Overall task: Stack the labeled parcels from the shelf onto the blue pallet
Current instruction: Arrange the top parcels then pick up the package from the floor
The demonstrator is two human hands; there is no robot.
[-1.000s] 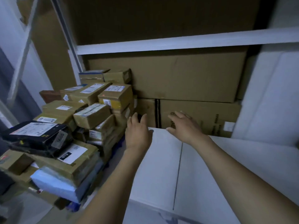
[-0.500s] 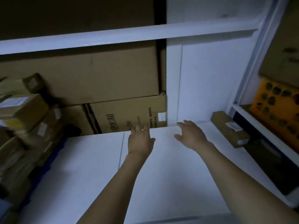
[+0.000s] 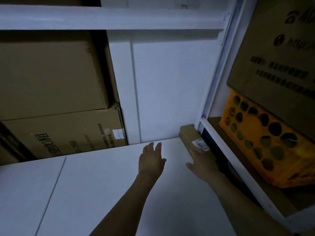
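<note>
With fingers spread and empty, the left hand [image 3: 150, 161] hovers over the white shelf [image 3: 102, 184] while the right hand [image 3: 203, 165] reaches the brown parcel [image 3: 188, 135] at the shelf's right edge, whose white label [image 3: 199, 145] is unreadable; a carton [image 3: 68, 133] behind the shelf reads "766".

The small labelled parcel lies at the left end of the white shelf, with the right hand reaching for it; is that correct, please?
No: the small labelled parcel lies at the right end of the white shelf, as the head view shows. The right hand is reaching for it.
</note>
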